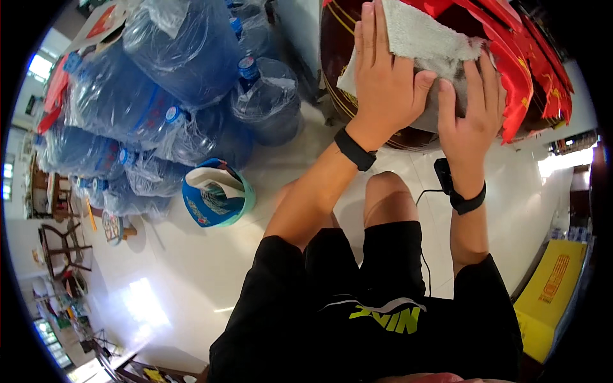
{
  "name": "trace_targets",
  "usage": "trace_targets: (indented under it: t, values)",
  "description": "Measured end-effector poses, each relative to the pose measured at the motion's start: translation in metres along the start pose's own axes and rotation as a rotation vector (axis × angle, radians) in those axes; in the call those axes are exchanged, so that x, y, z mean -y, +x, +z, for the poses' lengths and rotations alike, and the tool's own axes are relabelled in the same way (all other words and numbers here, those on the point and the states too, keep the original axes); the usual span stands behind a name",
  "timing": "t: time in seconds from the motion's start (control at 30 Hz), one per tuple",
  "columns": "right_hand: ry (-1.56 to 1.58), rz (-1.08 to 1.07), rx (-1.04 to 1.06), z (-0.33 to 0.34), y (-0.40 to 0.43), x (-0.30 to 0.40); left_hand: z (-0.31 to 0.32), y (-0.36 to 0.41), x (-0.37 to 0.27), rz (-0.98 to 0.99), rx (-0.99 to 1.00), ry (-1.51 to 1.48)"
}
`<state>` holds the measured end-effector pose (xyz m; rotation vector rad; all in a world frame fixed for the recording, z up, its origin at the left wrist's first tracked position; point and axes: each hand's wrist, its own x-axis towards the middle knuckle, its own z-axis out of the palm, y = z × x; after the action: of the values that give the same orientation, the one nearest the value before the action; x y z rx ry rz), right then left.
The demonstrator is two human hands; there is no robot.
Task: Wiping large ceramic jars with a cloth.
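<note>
A pale grey cloth (421,36), darker and damp-looking in its lower part, lies against a large dark brown rounded vessel (335,52) with yellow line decoration. My left hand (388,86) rests flat on the cloth's left part, fingers extended and pointing away from me. On the cloth's right part lies my right hand (474,100), its fingers slightly spread. The two thumbs are close together, a small gap between them. Red paper with gold marks (517,91) hangs over the vessel to the right of the cloth. Both wrists wear black bands.
Large blue water bottles in clear plastic (182,62) are piled at the left. A light green bin (246,201) with a blue bag or liner stands on the tiled floor. At the lower right is a yellow box (550,287). A black cable hangs by my right wrist.
</note>
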<state>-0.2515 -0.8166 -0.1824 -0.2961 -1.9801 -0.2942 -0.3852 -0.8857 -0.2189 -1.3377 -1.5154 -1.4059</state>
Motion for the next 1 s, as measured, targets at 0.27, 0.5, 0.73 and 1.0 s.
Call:
trace_targets:
  t: [0.27,0.5,0.73,1.0]
  values:
    - [-0.249,0.047,-0.136,0.025,-0.011,0.0,0.005,0.0,0.014,0.083,-0.007,-0.014]
    - [-0.345,0.024,-0.082,0.025,-0.021,0.007,0.018,-0.012,0.03,0.113,-0.125,0.02]
    - [-0.356,-0.076,-0.166,0.045,-0.056,0.0,0.021,-0.049,0.033,-0.011,-0.113,-0.037]
    - [-0.364,-0.147,-0.044,0.056,-0.124,0.009,0.031,-0.117,0.037,-0.17,0.004,-0.085]
